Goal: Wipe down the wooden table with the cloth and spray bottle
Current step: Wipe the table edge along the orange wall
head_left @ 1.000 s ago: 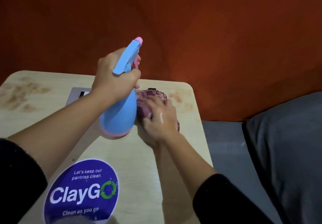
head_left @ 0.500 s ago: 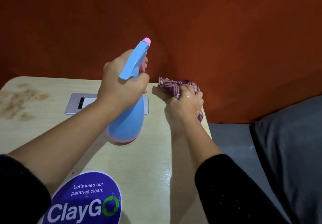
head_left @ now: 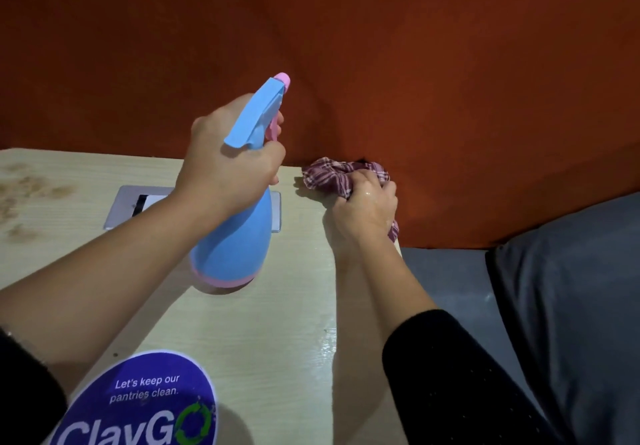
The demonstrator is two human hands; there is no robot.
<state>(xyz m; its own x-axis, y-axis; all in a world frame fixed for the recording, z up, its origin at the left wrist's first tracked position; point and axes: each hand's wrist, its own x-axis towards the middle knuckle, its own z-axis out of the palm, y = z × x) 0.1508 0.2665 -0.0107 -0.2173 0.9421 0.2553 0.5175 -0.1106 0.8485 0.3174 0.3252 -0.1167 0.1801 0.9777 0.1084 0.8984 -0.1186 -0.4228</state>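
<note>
Wiping is underway: a crumpled plaid maroon cloth (head_left: 341, 175) is clutched by the right hand (head_left: 365, 207) at the pale wooden table (head_left: 263, 327)'s far right corner; a blue-and-pink plastic spray bottle (head_left: 235, 233) is gripped above the table by the left hand (head_left: 228, 171). Brown stains (head_left: 24, 195) far left of the cloth could be missed.

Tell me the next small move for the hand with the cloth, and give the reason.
Probably sweep the cloth left along the table's far edge. The right hand has it bunched at the far right corner, while brown stains remain at the far left. The left hand holds the spray bottle upright, ready.
</note>
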